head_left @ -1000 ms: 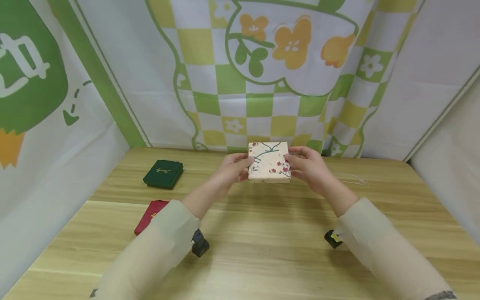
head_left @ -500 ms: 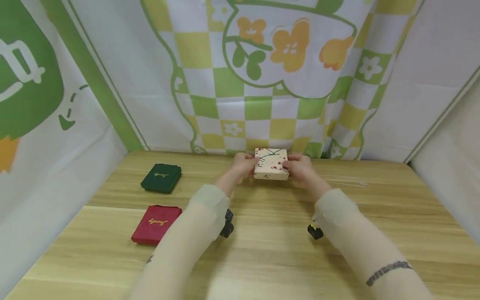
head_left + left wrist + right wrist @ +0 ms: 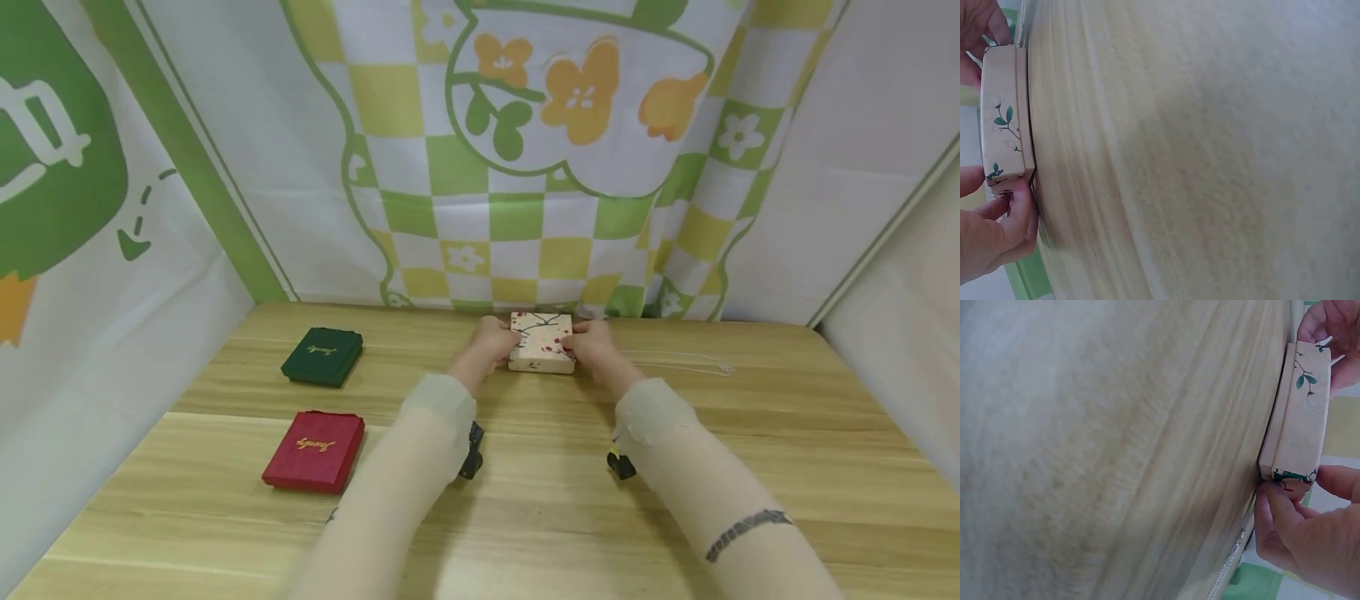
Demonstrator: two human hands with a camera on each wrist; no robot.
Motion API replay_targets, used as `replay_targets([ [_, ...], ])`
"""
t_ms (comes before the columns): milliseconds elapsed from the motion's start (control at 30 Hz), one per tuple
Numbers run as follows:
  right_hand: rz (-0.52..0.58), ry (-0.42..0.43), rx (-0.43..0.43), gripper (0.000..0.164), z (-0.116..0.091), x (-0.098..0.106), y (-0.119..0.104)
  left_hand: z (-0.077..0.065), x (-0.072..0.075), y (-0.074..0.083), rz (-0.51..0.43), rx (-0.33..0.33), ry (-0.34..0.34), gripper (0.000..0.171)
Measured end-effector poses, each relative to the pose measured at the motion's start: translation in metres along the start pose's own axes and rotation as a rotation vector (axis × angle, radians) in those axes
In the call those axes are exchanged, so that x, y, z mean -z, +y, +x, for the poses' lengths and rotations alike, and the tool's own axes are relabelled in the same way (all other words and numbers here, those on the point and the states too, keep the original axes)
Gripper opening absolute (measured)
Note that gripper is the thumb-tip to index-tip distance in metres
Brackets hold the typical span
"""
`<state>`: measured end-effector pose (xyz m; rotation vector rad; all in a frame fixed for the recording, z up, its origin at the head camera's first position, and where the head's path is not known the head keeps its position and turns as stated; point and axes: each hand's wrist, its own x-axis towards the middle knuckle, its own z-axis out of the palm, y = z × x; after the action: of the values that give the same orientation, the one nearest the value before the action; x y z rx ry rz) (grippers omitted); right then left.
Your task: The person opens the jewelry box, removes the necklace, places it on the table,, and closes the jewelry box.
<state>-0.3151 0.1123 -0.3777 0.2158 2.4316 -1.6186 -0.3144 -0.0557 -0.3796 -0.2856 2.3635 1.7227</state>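
A cream gift box (image 3: pixel 542 343) with a red blossom and green branch print sits on the table near its back edge, lid on. My left hand (image 3: pixel 492 343) grips its left side, thumb near the top and fingers low against the wall. On the right side, my right hand (image 3: pixel 594 343) holds it the same way. Both wrist views show the box (image 3: pixel 1005 112) level, its lower edge at the wood (image 3: pixel 1294 412). A thin silver chain (image 3: pixel 686 363) lies just right of my right hand.
A dark green jewelry box (image 3: pixel 322 357) lies at the back left of the wooden table (image 3: pixel 540 517). In front of it is a red jewelry box (image 3: pixel 315 452), close to my left forearm. A checkered curtain (image 3: pixel 517 212) hangs right behind the table's back edge.
Both hands have brought the cream gift box down from above the table onto its surface. My forearms have moved closer together, so the red box shows fully. The view has tilted slightly.
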Motion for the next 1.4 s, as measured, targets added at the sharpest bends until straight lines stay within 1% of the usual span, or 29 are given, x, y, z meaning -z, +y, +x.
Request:
replay_targets([
  [100,-0.128,0.024,0.039,0.049,-0.002,0.002,-0.001,-0.002,0.000,0.002,0.002,0.003,0.009,0.043],
  [133,-0.175,0.033,0.060,0.043,-0.003,0.004,-0.002,-0.003,0.000,0.003,0.006,0.001,0.006,0.042],
  [167,-0.215,0.043,0.082,0.042,-0.004,0.005,-0.003,-0.003,0.002,0.004,0.019,-0.010,0.008,0.041],
  [233,-0.278,0.076,0.127,0.041,-0.008,0.009,-0.006,-0.005,0.007,0.007,0.075,-0.045,-0.006,0.043],
  [300,-0.284,0.106,0.171,0.041,-0.012,0.014,-0.009,-0.010,0.016,0.013,0.155,-0.099,-0.026,0.046],
  [333,-0.285,0.125,0.196,0.041,-0.014,0.017,-0.011,-0.013,0.022,0.016,0.201,-0.127,-0.043,0.047],
  [367,-0.280,0.141,0.216,0.047,-0.017,0.019,-0.013,-0.017,0.030,0.020,0.248,-0.152,-0.063,0.049],
  [433,-0.267,0.167,0.256,0.049,-0.023,0.023,-0.016,-0.028,0.047,0.029,0.332,-0.196,-0.126,0.052],
  [500,-0.255,0.174,0.293,0.049,-0.029,0.025,-0.020,-0.040,0.066,0.038,0.380,-0.228,-0.205,0.053],
  [600,-0.232,0.145,0.321,0.049,-0.039,0.023,-0.024,-0.059,0.096,0.045,0.444,-0.295,-0.284,0.053],
  [667,-0.222,0.118,0.336,0.049,-0.045,0.019,-0.026,-0.071,0.115,0.044,0.462,-0.339,-0.301,0.051],
  [800,-0.216,0.073,0.359,0.048,-0.057,0.006,-0.028,-0.095,0.149,0.031,0.497,-0.443,-0.305,0.048],
  [900,-0.215,0.033,0.391,0.047,-0.067,-0.008,-0.033,-0.109,0.170,0.020,0.543,-0.500,-0.291,0.046],
  [967,-0.206,-0.014,0.410,0.048,-0.074,-0.018,-0.037,-0.116,0.181,0.013,0.574,-0.517,-0.266,0.045],
  [1100,-0.234,-0.097,0.450,0.050,-0.084,-0.043,-0.042,-0.127,0.202,-0.002,0.596,-0.526,-0.220,0.045],
  [1200,-0.255,-0.170,0.463,0.054,-0.093,-0.064,-0.045,-0.135,0.219,-0.019,0.606,-0.501,-0.218,0.045],
  [1267,-0.258,-0.237,0.463,0.057,-0.099,-0.077,-0.046,-0.141,0.231,-0.032,0.625,-0.479,-0.222,0.047],
  [1333,-0.271,-0.293,0.465,0.061,-0.104,-0.090,-0.046,-0.146,0.243,-0.044,0.653,-0.468,-0.223,0.051],
  [1400,-0.308,-0.335,0.462,0.065,-0.109,-0.101,-0.047,-0.149,0.253,-0.055,0.679,-0.458,-0.223,0.057],
])
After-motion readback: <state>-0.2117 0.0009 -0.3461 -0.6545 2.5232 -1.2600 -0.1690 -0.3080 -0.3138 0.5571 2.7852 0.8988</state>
